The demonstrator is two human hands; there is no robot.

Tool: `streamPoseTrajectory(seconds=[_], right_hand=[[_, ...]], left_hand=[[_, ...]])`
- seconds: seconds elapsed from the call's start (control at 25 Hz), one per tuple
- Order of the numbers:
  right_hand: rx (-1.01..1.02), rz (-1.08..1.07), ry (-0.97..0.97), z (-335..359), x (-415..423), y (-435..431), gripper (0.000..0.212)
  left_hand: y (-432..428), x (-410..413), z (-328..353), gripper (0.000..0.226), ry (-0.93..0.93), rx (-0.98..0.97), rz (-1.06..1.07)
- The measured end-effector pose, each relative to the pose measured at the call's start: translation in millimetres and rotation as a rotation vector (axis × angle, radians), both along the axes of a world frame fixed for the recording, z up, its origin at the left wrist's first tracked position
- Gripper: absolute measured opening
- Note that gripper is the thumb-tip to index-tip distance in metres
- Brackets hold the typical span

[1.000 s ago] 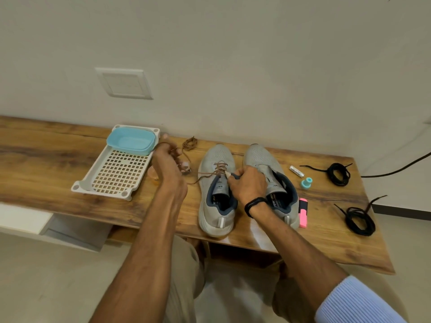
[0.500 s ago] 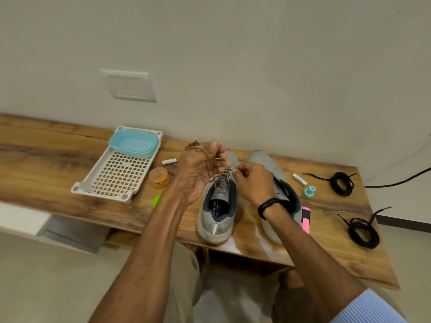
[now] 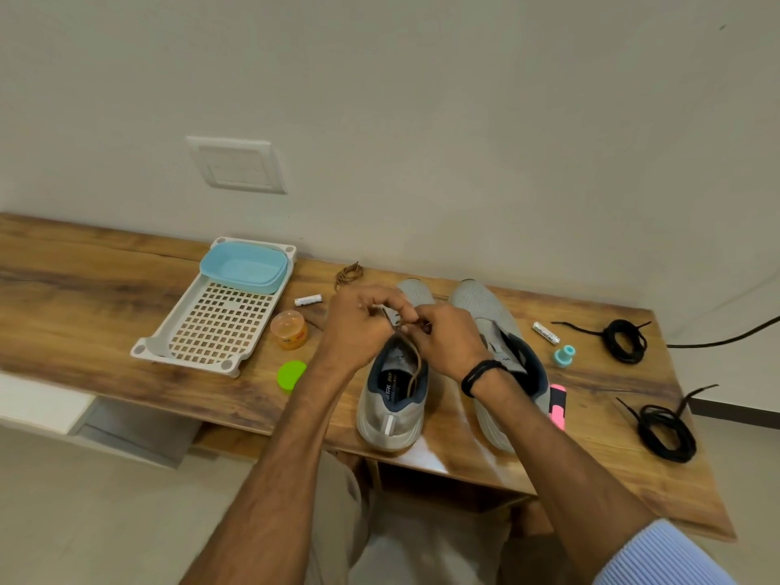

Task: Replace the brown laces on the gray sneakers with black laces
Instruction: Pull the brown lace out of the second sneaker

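Near the worktop's [image 3: 84, 289] front edge, the left hand [image 3: 358, 331] and right hand [image 3: 447, 344] pinch the brown lace [image 3: 417, 365] with curled fingers over one gray sneaker [image 3: 390, 415]; black laces [image 3: 667, 432] lie by the right edge.

L shoe [image 3: 394, 420] sat beside R shoe [image 3: 481, 304] before me; tray [image 3: 147, 352], tub [image 3: 240, 266] in it, lay left; lace coils [image 3: 610, 342] lay right.

The worktop [image 3: 84, 297] is seen to be of grained wood, glossed at its near edge, while the gray sneakers [image 3: 481, 304] are made of matt knitted mesh, the tray [image 3: 141, 352] and tub [image 3: 240, 266] of smooth plastic, and the brown lace [image 3: 415, 365] and black laces [image 3: 650, 437] of matt cord.
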State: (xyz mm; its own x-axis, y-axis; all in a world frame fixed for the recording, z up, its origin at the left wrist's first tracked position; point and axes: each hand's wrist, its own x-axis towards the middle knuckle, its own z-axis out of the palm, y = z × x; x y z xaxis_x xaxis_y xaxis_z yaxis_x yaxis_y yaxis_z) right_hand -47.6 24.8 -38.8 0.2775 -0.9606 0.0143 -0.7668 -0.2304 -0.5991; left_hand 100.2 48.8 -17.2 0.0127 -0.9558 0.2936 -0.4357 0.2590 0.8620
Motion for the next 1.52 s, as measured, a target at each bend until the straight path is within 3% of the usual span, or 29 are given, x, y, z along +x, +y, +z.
streamPoseTrajectory(seconds=[0.12, 0.16, 0.28, 0.32, 0.36, 0.48, 0.52, 0.6, 0.76, 0.88, 1.04, 1.2, 1.44, 1.52], right_hand=[[-0.020, 0.053, 0.067, 4, 2, -3, 0.022], [-0.016, 0.066, 0.087, 5, 2, -5, 0.024], [-0.012, 0.097, 0.137, 6, 4, -7, 0.024], [-0.017, 0.115, 0.155, 5, 5, -7, 0.025], [-0.021, 0.133, 0.172, 4, 7, -8, 0.026], [-0.028, 0.147, 0.231, 1, 11, -10, 0.022], [-0.027, 0.140, 0.231, 0, 12, -10, 0.021], [-0.023, 0.116, 0.213, -2, 11, -11, 0.020], [-0.021, 0.093, 0.190, 1, 7, -12, 0.016], [-0.022, 0.059, 0.182, 2, 9, -12, 0.019], [0.052, 0.050, 0.205, 0, 10, -12, 0.013], [0.061, 0.007, 0.177, -3, 10, -11, 0.012], [0.193, -0.302, 0.001, -14, 5, -14, 0.029], [0.184, -0.265, 0.011, -12, 6, -15, 0.020]], left_hand=[[1, 2, 3, 0.044, -0.011, 0.072, 0.172], [3, 0, 7, 0.044, 0.081, 0.127, 0.154], [5, -7, 22, 0.038, 0.633, 0.357, 0.075], [3, -6, 19, 0.035, 0.655, 0.403, 0.111], [1, -5, 15, 0.031, 0.514, 0.424, 0.174], [1, 3, -9, 0.021, -0.287, 0.498, 0.147], [3, 2, -11, 0.020, -0.406, 0.527, 0.124], [2, 1, -8, 0.011, -0.409, 0.486, 0.145], [5, -1, 7, 0.023, -0.120, 0.514, 0.138], [5, -4, 1, 0.014, -0.353, 0.493, 0.219], [6, -13, -10, 0.029, -0.614, 0.526, 0.219], [4, -12, -20, 0.016, -0.550, 0.524, 0.160], [8, -7, -22, 0.013, -0.443, 0.553, 0.015], [10, -3, -20, 0.018, -0.439, 0.550, -0.041]])
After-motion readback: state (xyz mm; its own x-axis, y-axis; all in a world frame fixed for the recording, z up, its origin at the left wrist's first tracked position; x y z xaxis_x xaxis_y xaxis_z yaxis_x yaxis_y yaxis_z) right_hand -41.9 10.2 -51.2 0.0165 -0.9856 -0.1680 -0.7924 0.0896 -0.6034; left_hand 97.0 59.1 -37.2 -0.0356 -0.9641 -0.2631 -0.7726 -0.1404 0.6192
